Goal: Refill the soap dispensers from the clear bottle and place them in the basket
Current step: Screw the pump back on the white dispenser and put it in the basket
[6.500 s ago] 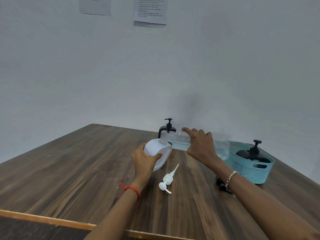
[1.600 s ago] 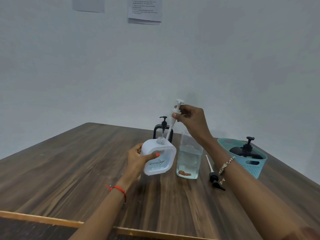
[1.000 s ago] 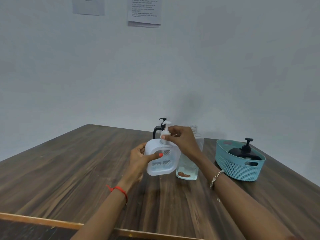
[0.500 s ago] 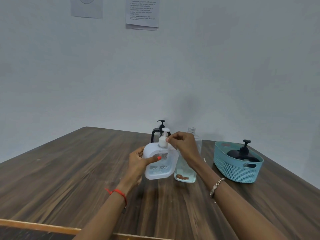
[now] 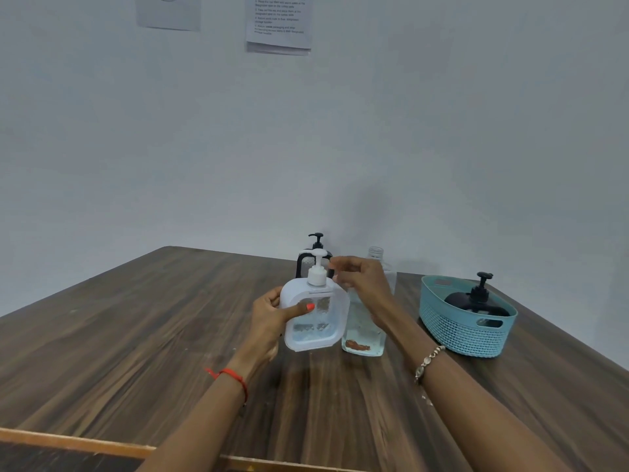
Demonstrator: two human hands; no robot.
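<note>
White dispenser in hand at centre frame, basket waiting at right.

The left hand (image 5: 272, 321) grips the white dispenser (image 5: 315, 318) by its side. The right hand (image 5: 360, 281) hovers just beside the pump, fingers loosely curled and holding nothing. The clear bottle (image 5: 364, 332) stands uncapped, right against the dispenser and between it and the basket (image 5: 459, 332). A straight swing right would likely tip it and spill it. Passing in front of it, toward the lower frame, looks freer. The basket sits near the right edge of the bench (image 5: 136, 335), so a hard drop could shove it.

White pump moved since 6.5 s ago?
Yes. The white pump left the table; it now sits on the white dispenser in the left hand, beside the clear bottle.
</note>
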